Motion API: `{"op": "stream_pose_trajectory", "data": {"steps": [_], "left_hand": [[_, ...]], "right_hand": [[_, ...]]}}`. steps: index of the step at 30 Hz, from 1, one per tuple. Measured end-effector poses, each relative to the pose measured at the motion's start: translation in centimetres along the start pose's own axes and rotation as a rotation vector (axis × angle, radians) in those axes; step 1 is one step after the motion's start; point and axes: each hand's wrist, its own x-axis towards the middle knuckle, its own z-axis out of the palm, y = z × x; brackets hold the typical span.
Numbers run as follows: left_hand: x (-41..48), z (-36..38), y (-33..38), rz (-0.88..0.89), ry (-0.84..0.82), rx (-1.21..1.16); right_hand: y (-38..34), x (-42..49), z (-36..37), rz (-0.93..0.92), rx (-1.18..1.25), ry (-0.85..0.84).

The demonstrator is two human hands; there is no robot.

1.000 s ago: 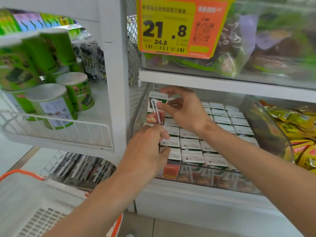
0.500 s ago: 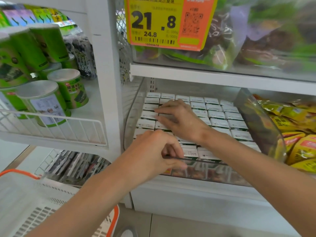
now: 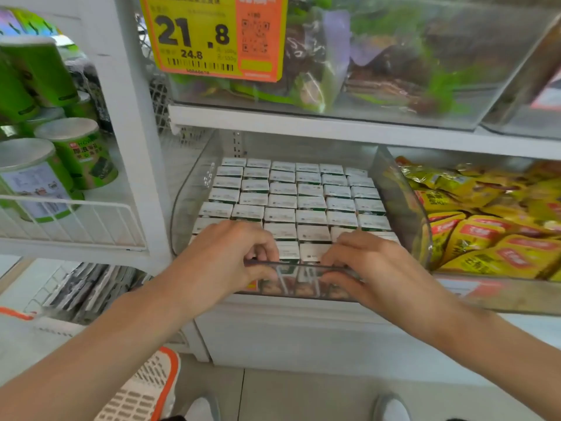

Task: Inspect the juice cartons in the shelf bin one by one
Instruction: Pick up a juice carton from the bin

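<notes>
- White shop shelves fill our view. In the middle sits the clear bin (image 3: 400,202), packed with juice cartons (image 3: 288,202).
- Our left hand (image 3: 230,256) and right hand (image 3: 373,268) curl their fingers at the bin's front edge. We cannot tell what they pinch.
- The cartons are squeezed tight, so a hard pull could lift the ones beside or squash one.
- Tugging the edge could tip the bin out.

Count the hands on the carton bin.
2. The left hand curls over the clear bin's front rim left of centre; the right hand curls over it right of centre. Neither is hidden.
</notes>
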Motion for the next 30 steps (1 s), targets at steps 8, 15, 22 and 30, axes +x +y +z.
{"op": "stream_pose_trajectory", "data": {"steps": [8,15,22,30], "left_hand": [[-0.4,-0.2,1.0,0.047,0.065,0.132],[-0.5,-0.8,1.4,0.069,0.090,0.110],[-0.9,-1.2,0.7,0.088,0.083,0.072],[-3.0,-1.0,0.3,0.114,0.004,0.026]], "right_hand": [[0.3,-0.3,0.8,-0.018,0.045,0.059],[0.5,0.0,0.7,0.003,0.097,0.120],[-0.5,-0.1,0.5,0.010,0.130,0.106],[-2.5,-1.9,0.3,-0.040,0.135,0.035]]}}
